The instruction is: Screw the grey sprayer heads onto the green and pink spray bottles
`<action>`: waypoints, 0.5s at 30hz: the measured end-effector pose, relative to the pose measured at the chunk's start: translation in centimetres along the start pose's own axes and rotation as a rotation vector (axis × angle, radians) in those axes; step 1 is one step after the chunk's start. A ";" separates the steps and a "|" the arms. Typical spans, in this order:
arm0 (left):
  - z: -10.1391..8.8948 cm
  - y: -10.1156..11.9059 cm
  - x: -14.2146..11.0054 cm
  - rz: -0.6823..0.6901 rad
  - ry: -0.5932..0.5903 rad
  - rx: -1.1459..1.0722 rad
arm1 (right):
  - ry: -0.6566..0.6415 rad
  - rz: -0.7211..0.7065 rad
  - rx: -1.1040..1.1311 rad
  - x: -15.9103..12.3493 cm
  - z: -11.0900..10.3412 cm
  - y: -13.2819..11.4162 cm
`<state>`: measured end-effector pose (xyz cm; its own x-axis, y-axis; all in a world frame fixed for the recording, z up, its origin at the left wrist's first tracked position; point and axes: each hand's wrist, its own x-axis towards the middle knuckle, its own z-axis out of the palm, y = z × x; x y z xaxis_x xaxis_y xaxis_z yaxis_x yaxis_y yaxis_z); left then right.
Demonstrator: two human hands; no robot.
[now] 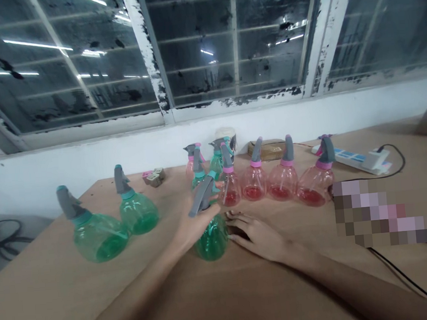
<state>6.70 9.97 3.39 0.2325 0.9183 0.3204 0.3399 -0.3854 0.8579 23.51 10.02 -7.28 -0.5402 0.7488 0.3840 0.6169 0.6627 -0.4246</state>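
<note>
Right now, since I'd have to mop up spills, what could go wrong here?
The left hand holds the front green bottle just below its spray head, so a stray squeeze might spray. The pink bottles stand close together; a knock could topple several. The rightmost one stands near the power strip, so a spill might reach it.

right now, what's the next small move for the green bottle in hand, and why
Perhaps slide the held green bottle gently left: the left hand is wrapped around its neck, and two green bottles stand on that side, while pink bottles line the right.
</note>
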 end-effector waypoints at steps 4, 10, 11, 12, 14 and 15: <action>0.0 0.0 0.0 -0.015 0.005 0.020 | 0.002 0.007 -0.003 0.0 0.0 0.0; 0.1 -0.3 0.0 0.001 0.040 0.047 | -0.013 0.011 -0.017 0.0 0.0 0.0; 0.1 -0.2 -0.1 0.000 0.044 0.049 | -0.012 0.008 -0.017 0.0 -0.1 -0.1; 0.1 -0.2 -0.2 0.001 0.044 0.053 | -0.010 0.005 -0.018 0.0 -0.1 -0.1; 0.1 -0.1 -0.3 0.001 0.047 0.072 | -0.006 0.000 -0.020 0.0 -0.1 -0.1; 0.1 -0.1 -0.4 -0.005 0.059 0.090 | -0.005 -0.002 -0.019 0.0 -0.1 -0.1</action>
<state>6.68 9.65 3.18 0.1771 0.9230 0.3417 0.4223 -0.3849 0.8207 23.49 9.97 -7.18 -0.5442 0.7478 0.3803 0.6268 0.6637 -0.4082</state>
